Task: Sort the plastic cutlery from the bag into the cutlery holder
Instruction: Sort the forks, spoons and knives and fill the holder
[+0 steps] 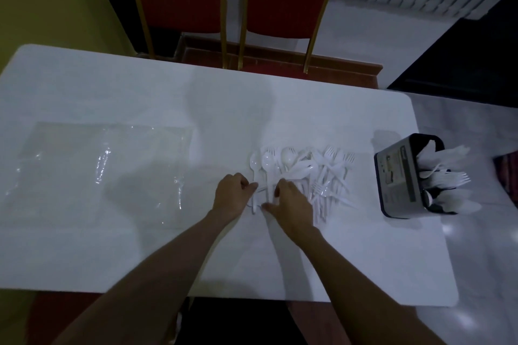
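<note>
Obs., standing at the desk (280,109). Clear bag (98,171) lies flat at the left, apparently emptied. Cutlery pile (322,176) sits mid-desk, spoons (266,161) on its left side, forks (336,159) on its right, handles crossing. Cutlery holder (398,176) stands at the right, near the desk's edge, already part filled.

Left grip (232,193): fingers curled at the spoon handles' near ends; cannot tell whether it pinches one. Right grip (293,204): fingers spread on the handles, thumb apart, holding nothing that I can see.

Step, by my reading: separating spoons for a lift.

Risks:
- Handles interlock, so lifting one may drag neighbours and scatter them.
- All pieces are white in dim light, so a fork could pass as a spoon into the wrong compartment.
- Holder is close to the edge, and a hard push while loading might shift it off.
</note>
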Motion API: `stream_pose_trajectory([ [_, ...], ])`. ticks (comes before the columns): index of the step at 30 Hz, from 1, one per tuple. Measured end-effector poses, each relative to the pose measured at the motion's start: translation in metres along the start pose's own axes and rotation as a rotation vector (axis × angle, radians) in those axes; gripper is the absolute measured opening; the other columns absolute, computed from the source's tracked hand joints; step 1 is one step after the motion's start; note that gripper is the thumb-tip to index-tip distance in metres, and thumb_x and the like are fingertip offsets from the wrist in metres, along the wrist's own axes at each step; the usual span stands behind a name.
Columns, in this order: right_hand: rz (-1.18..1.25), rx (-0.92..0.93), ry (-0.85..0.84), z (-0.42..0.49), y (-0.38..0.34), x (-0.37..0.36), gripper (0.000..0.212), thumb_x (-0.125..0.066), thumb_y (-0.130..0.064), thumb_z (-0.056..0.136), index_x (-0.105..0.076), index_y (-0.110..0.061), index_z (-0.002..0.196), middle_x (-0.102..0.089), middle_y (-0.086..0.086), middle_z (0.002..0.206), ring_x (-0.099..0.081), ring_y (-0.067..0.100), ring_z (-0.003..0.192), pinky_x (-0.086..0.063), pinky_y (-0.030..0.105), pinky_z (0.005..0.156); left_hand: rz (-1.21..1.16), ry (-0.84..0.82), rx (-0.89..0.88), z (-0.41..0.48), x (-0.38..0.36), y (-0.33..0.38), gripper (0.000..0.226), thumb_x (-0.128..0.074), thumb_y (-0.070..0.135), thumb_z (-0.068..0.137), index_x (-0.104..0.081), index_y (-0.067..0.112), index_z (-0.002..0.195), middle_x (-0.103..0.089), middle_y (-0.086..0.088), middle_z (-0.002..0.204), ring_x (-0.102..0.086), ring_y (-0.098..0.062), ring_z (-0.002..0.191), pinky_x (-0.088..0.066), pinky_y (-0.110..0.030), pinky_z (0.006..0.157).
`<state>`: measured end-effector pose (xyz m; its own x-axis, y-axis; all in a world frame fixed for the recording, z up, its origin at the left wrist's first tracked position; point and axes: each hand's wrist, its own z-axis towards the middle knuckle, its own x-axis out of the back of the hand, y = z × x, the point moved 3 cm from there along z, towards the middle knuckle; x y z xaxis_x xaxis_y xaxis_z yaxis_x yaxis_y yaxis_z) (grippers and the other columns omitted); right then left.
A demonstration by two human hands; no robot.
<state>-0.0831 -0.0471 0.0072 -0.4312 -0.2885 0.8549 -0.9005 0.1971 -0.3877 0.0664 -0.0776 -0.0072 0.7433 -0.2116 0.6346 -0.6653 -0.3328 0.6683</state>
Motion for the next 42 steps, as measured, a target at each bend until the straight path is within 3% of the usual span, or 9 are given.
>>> stream_pose_trajectory([
  [5,-0.051,0.008,-0.096,-0.003,0.012,-0.011,0.032,-0.063,-0.029,0.089,-0.050,-0.009,0.110,-0.060,0.010,0.104,-0.061,0.028,0.095,-0.049,0.034,0.074,0.026,0.014,0.065,0.006,-0.013,0.011,0.030,-0.068,0.042,0.081,-0.068,0.012,0.078,-0.067,-0.002,0.076,-0.063,-0.019,0.075,-0.042,-0.026,0.063],
  [10,0.108,0.017,-0.071,0.004,0.018,0.004,0.032,-0.068,-0.032,0.085,-0.054,-0.009,0.102,-0.061,0.007,0.099,-0.059,0.023,0.085,-0.044,0.030,0.069,-0.130,0.176,0.155,0.010,0.000,0.011,0.021,-0.069,0.029,0.083,-0.072,0.011,0.093,-0.072,-0.004,0.092,-0.066,-0.020,0.089,-0.045,-0.023,0.075],
  [14,0.091,-0.014,0.208,0.009,0.039,0.039,0.017,-0.056,-0.022,0.090,-0.054,-0.014,0.105,-0.056,0.004,0.105,-0.054,0.022,0.097,-0.043,0.031,0.068,-0.087,0.156,0.152,0.013,0.008,0.001,0.021,-0.071,0.030,0.081,-0.072,0.010,0.090,-0.074,-0.008,0.089,-0.067,-0.024,0.088,-0.046,-0.025,0.074],
  [17,-0.008,-0.151,0.295,0.010,0.070,0.054,0.029,-0.055,-0.003,0.082,-0.051,-0.014,0.108,-0.053,0.008,0.109,-0.048,0.026,0.104,-0.047,0.035,0.065,-0.014,0.159,0.183,0.009,0.005,-0.001,0.028,-0.071,0.031,0.081,-0.068,0.007,0.095,-0.070,-0.011,0.095,-0.064,-0.029,0.095,-0.045,-0.029,0.076],
  [22,-0.053,-0.042,0.172,0.017,0.083,0.051,0.027,-0.055,-0.002,0.083,-0.056,-0.008,0.109,-0.054,0.012,0.112,-0.049,0.028,0.103,-0.044,0.032,0.073,0.174,0.262,-0.083,0.007,-0.009,0.031,0.031,-0.065,0.025,0.086,-0.060,0.011,0.114,-0.055,-0.010,0.114,-0.046,-0.031,0.112,-0.043,-0.039,0.090],
  [26,-0.010,0.039,0.168,0.020,0.075,0.050,0.024,-0.052,-0.004,0.087,-0.062,-0.007,0.108,-0.057,0.012,0.113,-0.050,0.029,0.108,-0.047,0.033,0.078,0.213,0.002,-0.340,0.016,-0.034,0.059,0.026,-0.061,0.025,0.089,-0.062,0.009,0.109,-0.059,-0.008,0.107,-0.042,-0.026,0.108,-0.040,-0.033,0.088],
  [33,0.009,-0.105,0.185,0.026,0.088,0.053,0.026,-0.058,-0.035,0.090,-0.068,-0.012,0.093,-0.061,0.004,0.100,-0.054,0.020,0.096,-0.050,0.032,0.075,0.228,-0.139,-0.247,0.021,-0.054,0.055,0.021,-0.068,0.027,0.083,-0.059,0.009,0.078,-0.054,-0.007,0.074,-0.042,-0.021,0.084,-0.036,-0.033,0.071],
  [39,-0.020,-0.089,0.135,0.031,0.085,0.050,0.037,-0.068,-0.050,0.080,-0.066,-0.014,0.089,-0.060,0.002,0.096,-0.054,0.021,0.094,-0.049,0.033,0.077,0.051,-0.083,-0.156,0.024,-0.029,0.038,0.038,-0.071,0.021,0.082,-0.041,0.019,0.058,-0.039,0.005,0.058,-0.042,-0.015,0.059,-0.028,-0.021,0.053],
  [42,0.019,-0.088,0.073,0.035,0.079,0.045,0.033,-0.070,-0.042,0.081,-0.068,-0.013,0.095,-0.064,0.001,0.097,-0.057,0.019,0.090,-0.051,0.032,0.078,-0.159,0.036,-0.037,0.023,-0.017,0.037,0.033,-0.070,0.026,0.083,-0.050,0.010,0.063,-0.045,0.004,0.056,-0.039,-0.008,0.053,-0.029,-0.014,0.051],
])
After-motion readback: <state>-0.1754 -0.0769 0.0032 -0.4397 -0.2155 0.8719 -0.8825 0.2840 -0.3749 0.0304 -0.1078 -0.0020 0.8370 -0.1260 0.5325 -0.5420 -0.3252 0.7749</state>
